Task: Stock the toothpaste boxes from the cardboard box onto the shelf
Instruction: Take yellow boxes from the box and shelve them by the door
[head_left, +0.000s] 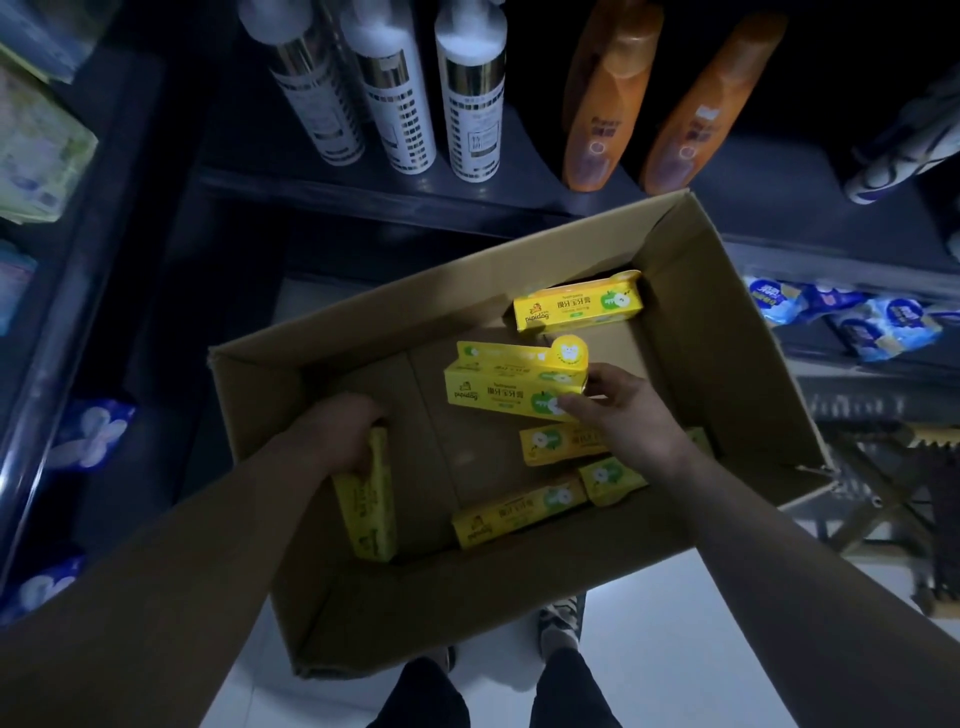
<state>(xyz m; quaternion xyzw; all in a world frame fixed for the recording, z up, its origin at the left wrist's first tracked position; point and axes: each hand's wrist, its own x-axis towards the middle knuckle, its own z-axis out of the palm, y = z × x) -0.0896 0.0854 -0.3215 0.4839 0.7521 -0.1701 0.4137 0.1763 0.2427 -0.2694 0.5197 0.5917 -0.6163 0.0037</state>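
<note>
An open cardboard box (737, 332) sits below me, with several yellow toothpaste boxes inside. My right hand (631, 415) grips the right end of two stacked toothpaste boxes (511, 376), lifted above the box floor. My left hand (337, 434) is closed over the top end of another toothpaste box (366, 506) standing on edge along the left wall. One toothpaste box (576, 307) lies at the far side; others (519, 514) lie near the front, partly hidden by my right wrist. The dark shelf (363, 195) runs just beyond the cardboard box.
White spray bottles (405, 98) and orange bottles (602, 109) stand on the shelf above. Blue packets (852, 317) fill a lower shelf at right. Packaged goods (36, 150) sit at left. A folding stool frame (883, 493) stands at right. My shoes (558, 621) are on the white floor.
</note>
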